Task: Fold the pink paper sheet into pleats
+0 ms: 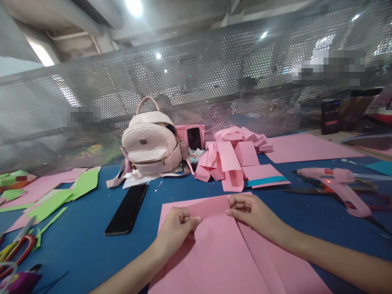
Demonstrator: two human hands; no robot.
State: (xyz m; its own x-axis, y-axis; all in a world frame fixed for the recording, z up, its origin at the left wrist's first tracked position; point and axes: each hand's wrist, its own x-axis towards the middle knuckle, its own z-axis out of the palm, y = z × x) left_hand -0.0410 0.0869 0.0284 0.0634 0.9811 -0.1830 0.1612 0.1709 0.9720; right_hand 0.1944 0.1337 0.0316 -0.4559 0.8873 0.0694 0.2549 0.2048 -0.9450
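Note:
A large sheet of pink paper (220, 253) lies in front of me on the blue tabletop, with its far edge folded or layered over another pink part. My left hand (179, 226) is closed at the left of the far edge, thumb and curled fingers pinching the paper. Further right, my right hand (249, 210) grips the same far edge between thumb and bent fingers. A second pink layer shows beneath, spreading out to the right under my right forearm.
A black phone (127, 210) lies left of the paper. Behind it stand a pale backpack (153, 143) and a heap of pink paper pieces (228, 157). A pink glue gun (339, 183) rests at right. Scissors (20, 249) and green paper (52, 202) lie at left.

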